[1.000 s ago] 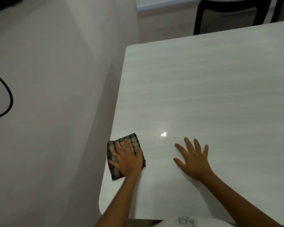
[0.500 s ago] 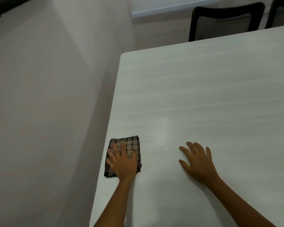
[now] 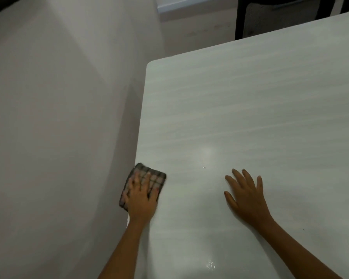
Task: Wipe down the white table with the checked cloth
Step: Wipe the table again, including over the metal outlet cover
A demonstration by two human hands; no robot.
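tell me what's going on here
A person is wiping a white table with a folded checked cloth. The left hand presses flat on the cloth at the table's left edge. The right hand rests flat on the bare tabletop to the right, fingers spread, holding nothing. A dark chair stands at the far side.

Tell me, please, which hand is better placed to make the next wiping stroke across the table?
Left, probably. The left hand lies flat on the checked cloth near the white table's left edge, while the right hand rests bare on the tabletop, apart from the cloth.
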